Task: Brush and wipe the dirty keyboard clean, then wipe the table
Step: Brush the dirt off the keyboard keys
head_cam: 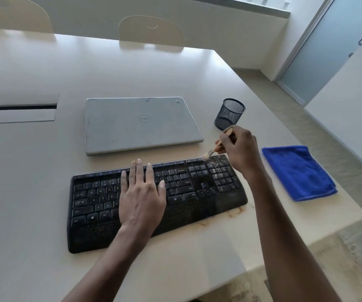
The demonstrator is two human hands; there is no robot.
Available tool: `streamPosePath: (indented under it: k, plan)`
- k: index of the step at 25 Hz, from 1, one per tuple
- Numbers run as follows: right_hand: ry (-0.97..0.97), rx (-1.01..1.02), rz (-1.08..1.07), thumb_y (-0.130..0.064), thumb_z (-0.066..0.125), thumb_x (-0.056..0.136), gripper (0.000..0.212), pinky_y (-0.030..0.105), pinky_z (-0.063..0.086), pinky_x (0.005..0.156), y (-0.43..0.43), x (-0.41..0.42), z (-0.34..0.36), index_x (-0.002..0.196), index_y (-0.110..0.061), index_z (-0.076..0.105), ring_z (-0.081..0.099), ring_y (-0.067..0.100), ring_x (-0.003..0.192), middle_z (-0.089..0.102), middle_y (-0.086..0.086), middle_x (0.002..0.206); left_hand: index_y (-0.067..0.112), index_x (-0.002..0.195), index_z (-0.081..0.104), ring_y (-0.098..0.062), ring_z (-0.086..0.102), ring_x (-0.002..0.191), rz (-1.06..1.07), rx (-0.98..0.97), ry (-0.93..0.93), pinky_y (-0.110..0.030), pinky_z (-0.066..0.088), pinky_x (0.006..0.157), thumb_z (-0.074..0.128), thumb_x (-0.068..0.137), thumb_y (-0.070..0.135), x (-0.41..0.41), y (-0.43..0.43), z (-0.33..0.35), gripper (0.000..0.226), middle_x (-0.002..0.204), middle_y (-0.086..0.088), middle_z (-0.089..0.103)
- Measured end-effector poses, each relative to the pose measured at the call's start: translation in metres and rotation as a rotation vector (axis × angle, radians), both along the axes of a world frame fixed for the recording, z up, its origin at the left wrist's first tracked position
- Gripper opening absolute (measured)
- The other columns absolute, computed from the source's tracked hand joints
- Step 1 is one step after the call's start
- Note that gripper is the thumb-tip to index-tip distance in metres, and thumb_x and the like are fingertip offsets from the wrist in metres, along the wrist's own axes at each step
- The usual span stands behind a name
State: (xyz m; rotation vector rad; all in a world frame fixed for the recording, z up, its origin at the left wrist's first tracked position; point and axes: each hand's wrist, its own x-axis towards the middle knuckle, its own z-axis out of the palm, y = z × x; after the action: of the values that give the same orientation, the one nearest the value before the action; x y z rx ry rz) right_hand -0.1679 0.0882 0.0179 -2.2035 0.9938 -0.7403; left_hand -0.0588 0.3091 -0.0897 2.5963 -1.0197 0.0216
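Right fingers (225, 141) curled round the wooden handle of the small brush (219, 145), pinching it pen-fashion. Right hand (240, 149) held over the far right corner of the keyboard (188, 207). Bristle tip pale, down at the top key row, about 8 o'clock from my knuckles. Pale crumbs (216, 168) scattered over the number pad, at 5 o'clock from the bristles. Left fingers (140, 170) straight, slightly spread; left hand (142, 194) lies flat on the middle keys, gripping nothing. Keyboard black and dusty, lying slanted in front of me on the pale table (34, 203), its right end the farther one. Brownish stain (233, 214) on the table along the keyboard's near right edge, at 5 o'clock from its middle. Folded blue cloth (298, 173) at 3 o'clock from the keyboard, apart from it, near the table's right edge. Closed grey laptop (140, 125) at 12 o'clock, near the keyboard, not touching. Black mesh pen cup (229, 114) at 1 o'clock, just beyond my right hand, beside the laptop's right side. Cable slot (18, 107) at 10 o'clock, well apart. Two pale chairs (151, 29) across the table at 12 o'clock.
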Motion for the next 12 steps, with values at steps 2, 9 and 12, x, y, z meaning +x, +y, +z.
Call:
streamPosePath:
  k: [2,9,12]
  plan:
    - [0.04,-0.003,0.053,-0.016,0.058,0.104,0.014,0.034,0.065,0.071,-0.005,0.005,-0.005,0.095,-0.011,0.066,0.075,0.006,0.066,0.076,0.001,0.083,0.01,0.161,0.037,-0.028,0.022,0.16,0.009,0.014,-0.046,-0.047,0.013,0.132,0.028,0.104,0.051,-0.001,0.001,-0.004,0.071,0.169,-0.017,0.028]
    - [0.05,-0.053,-0.051,-0.016,0.056,0.103,0.015,0.044,0.065,0.073,-0.038,-0.008,-0.007,0.092,-0.01,0.065,0.075,0.018,0.066,0.074,0.007,0.082,0.01,0.159,0.042,-0.028,0.03,0.157,0.032,0.042,-0.103,-0.05,0.021,0.13,0.03,0.103,0.052,-0.004,0.0,-0.007,0.07,0.166,-0.017,0.036]
    - [-0.007,0.081,0.08,-0.015,0.058,0.104,0.014,0.04,0.066,0.071,-0.032,-0.001,-0.009,0.094,-0.009,0.067,0.076,0.014,0.065,0.076,0.007,0.082,0.011,0.159,0.041,-0.027,0.029,0.158,0.037,0.048,-0.107,-0.05,0.021,0.13,0.029,0.103,0.053,-0.004,-0.001,-0.008,0.071,0.166,-0.015,0.036]
